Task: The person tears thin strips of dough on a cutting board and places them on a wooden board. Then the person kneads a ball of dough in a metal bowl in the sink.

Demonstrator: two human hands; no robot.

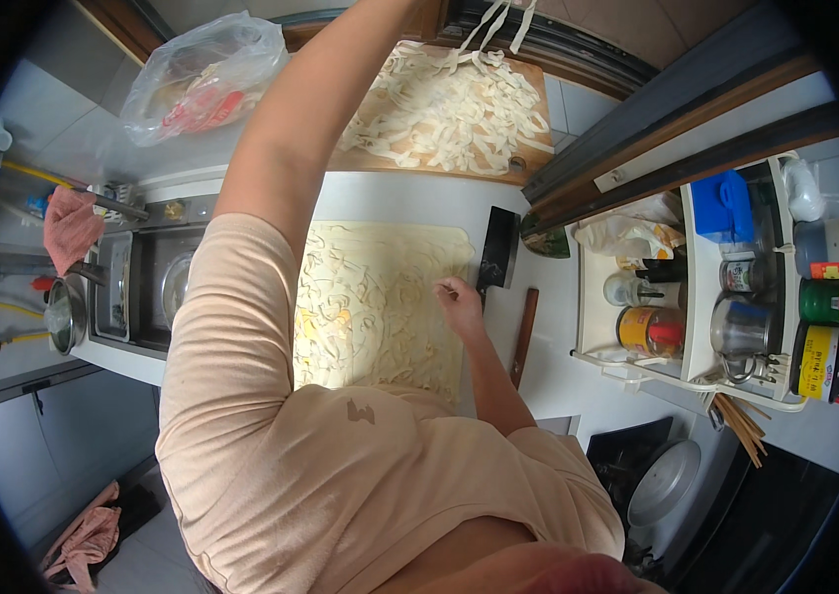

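Observation:
My right hand [460,297] is over the right part of a pale yellow sheet or mat [434,241], its fingers curled together and nothing visible in them. Flat, wavy dough strips [341,278] lie spread across that sheet. My left arm reaches up past the top edge, so my left hand is out of view. At the top, a few long noodle strips [495,26] hang down above a heap of flat noodles [456,111] on a wooden board [438,165]; what holds them is hidden. Beside the sheet lie a black cleaver [499,249] and a brown wooden rod [525,338].
A clear plastic bag [208,78] sits at the upper left, above a sink [156,252] and a metal bowl [66,315]. On the right, a white rack [698,289] holds jars and bottles. A dark window frame [657,148] juts in near the board.

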